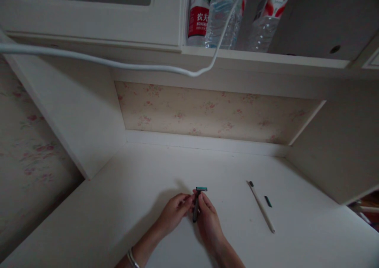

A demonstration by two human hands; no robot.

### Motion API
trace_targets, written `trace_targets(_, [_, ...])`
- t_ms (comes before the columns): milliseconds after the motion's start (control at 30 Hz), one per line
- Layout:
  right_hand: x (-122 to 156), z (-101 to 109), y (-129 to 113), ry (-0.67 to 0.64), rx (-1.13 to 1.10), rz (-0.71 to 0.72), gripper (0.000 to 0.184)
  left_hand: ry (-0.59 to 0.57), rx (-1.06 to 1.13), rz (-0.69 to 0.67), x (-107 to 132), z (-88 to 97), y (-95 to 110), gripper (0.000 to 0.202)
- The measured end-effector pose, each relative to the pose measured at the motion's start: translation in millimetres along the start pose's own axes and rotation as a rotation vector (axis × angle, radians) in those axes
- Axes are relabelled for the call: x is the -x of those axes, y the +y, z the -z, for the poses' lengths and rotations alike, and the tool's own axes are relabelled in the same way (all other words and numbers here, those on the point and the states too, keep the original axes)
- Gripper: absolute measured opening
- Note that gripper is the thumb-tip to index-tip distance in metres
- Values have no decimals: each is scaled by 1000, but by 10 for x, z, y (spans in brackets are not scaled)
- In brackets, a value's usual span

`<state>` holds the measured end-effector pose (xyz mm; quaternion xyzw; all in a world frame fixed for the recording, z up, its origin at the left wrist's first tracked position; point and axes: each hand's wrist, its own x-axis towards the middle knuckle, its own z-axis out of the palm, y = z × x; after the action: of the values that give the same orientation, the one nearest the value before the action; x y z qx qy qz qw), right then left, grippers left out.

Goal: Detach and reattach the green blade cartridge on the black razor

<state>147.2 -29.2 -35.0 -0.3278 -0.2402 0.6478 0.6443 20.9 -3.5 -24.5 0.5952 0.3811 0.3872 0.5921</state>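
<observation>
A razor (196,209) with a dark handle and a green-edged head is held upright above the white desk. My right hand (209,216) is closed around the handle, thumb near the neck below the head. My left hand (177,210) is closed too, its fingertips pinched against the razor from the left; exactly where they touch is hard to make out. To the right of my hands lie a long, thin white stick with a dark end (262,208), perhaps a toothbrush, and a small dark green strip (268,201), resembling a razor head.
The white desk (118,216) has side panels left and right and a low back ledge. Overhead, a shelf (266,60) carries several plastic bottles (225,15). A white cable (118,64) hangs across in front of the cabinet. Other items show at the far right edge.
</observation>
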Motion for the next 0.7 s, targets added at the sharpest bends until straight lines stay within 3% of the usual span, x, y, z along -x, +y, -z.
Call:
trace_targets(200, [6, 2, 7, 30, -20, -3, 29, -82, -99, 2, 1, 23, -39, 31])
trace_targets(533, [19, -31, -1, -1, -37, 11, 28, -87, -63, 3, -9, 6, -11, 22])
trace_targets(700, [29, -6, -66, 88, 125, 96, 33, -83, -143, 8, 4, 19, -36, 29])
